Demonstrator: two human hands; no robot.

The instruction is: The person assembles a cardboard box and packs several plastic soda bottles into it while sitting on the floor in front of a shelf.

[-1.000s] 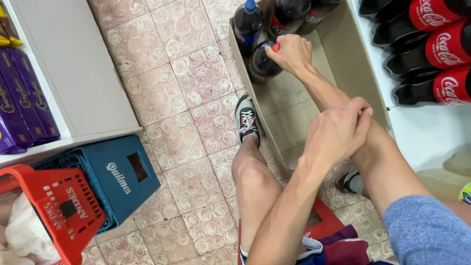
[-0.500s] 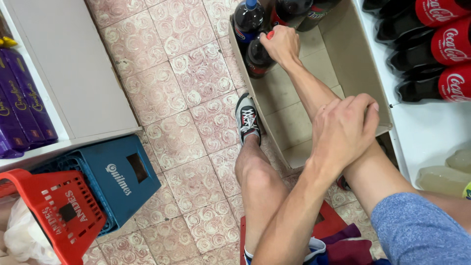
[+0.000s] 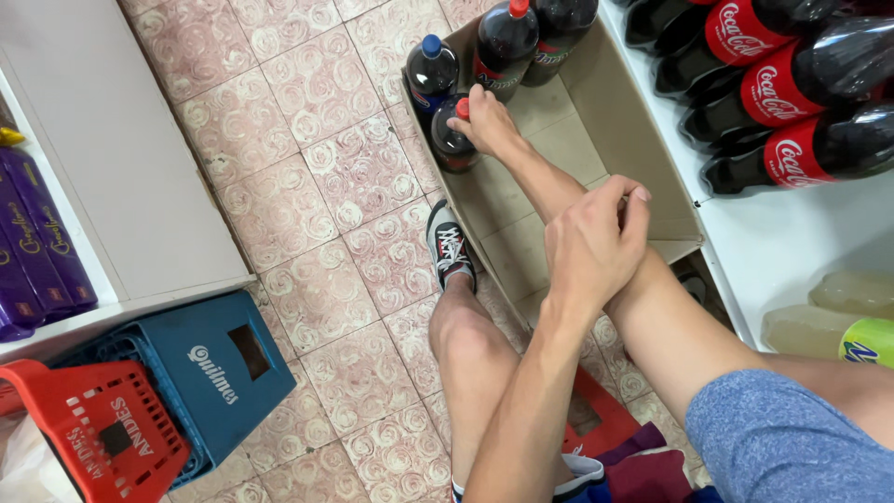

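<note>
The right hand has its grip around a dark plastic bottle with a red cap in the brown cardboard box; the left hand grips the right forearm

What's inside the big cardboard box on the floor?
The cardboard box holds dark soda bottles at its far end: one blue-capped bottle and red-capped ones. The right hand grips a red-capped bottle. The near part looks bare, though arms cover some of it.
</note>
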